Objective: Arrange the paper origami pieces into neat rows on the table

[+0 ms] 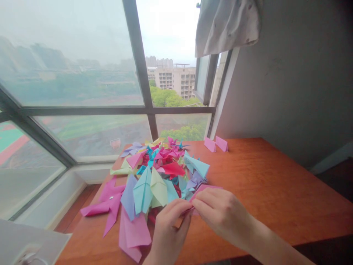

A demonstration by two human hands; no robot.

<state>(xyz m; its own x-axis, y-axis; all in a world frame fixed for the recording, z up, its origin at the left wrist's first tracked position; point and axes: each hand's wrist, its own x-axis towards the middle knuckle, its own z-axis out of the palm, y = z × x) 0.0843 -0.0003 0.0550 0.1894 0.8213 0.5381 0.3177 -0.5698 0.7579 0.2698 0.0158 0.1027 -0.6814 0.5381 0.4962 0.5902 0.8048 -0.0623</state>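
Observation:
A sheet of pink paper, partly folded, is held above the front of the wooden table. My left hand pinches its near left edge between thumb and forefinger. From the right, my right hand grips the same paper, its fingertips meeting those of the left. Much of the paper is hidden behind the right hand. Just beyond the hands lies a heap of folded paper pieces, among them a light blue paper plane, a pale green one and a red folded piece.
A magenta pinwheel and a pink folded paper lie left of my hands. Two small pink folded papers stand at the table's back edge. Windows rise behind it, with a grey curtain hanging at upper right.

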